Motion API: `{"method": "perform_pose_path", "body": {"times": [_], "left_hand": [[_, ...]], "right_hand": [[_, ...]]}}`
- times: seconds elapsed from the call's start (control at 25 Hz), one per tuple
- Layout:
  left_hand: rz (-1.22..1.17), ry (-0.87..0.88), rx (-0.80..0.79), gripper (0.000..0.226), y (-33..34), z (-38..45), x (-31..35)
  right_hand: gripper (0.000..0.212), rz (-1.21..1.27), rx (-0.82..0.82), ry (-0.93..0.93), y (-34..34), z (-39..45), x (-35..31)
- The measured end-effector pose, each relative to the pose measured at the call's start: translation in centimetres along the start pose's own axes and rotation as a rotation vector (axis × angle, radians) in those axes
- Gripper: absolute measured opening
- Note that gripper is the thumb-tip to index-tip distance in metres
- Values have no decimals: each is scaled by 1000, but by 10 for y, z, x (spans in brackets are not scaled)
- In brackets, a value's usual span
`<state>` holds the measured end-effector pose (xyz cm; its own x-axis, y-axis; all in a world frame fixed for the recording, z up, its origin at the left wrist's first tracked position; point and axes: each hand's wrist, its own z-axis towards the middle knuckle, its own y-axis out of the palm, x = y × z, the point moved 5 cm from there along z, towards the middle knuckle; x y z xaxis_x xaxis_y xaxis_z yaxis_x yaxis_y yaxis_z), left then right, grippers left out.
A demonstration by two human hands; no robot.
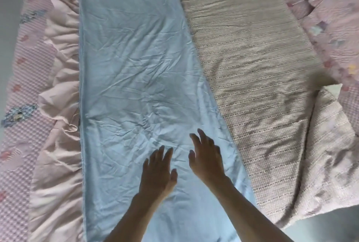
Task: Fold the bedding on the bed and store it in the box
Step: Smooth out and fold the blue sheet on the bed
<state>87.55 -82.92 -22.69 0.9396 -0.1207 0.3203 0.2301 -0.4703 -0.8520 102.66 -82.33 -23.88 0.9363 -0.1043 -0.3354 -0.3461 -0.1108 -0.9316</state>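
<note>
While one blue sheet (136,78) lies flat, left hand (157,173) and right hand (206,158) hover spread, empty.

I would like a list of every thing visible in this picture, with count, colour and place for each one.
blue sheet: one, pale blue, wrinkled, spread as a long strip down the middle of the bed.
woven blanket: one, beige with thin dark lines, right of the blue sheet, its near right corner turned over.
ruffled cover: one, pink with a frilled edge and waffle pattern, along the left side.
patterned quilt: one, pink with pale patches, upper right corner.
floor: grey, bottom right and far left edge.
left hand: one, bare, open, over the blue sheet.
right hand: one, bare, open, over the blue sheet, beside the left.
</note>
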Motion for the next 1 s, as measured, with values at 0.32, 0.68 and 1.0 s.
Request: {"method": "perform_pose_path", "body": {"times": [0.32,0.68,1.0], "left_hand": [[170,-183,-22,79,96,78,32],[184,-201,-125,74,98,75,36],[202,-217,-119,74,98,74,33]], "right_hand": [[24,84,-46,323,19,138,145],[13,-314,-42,183,36,140,131],[42,-47,-37,281,19,145,139]]}}
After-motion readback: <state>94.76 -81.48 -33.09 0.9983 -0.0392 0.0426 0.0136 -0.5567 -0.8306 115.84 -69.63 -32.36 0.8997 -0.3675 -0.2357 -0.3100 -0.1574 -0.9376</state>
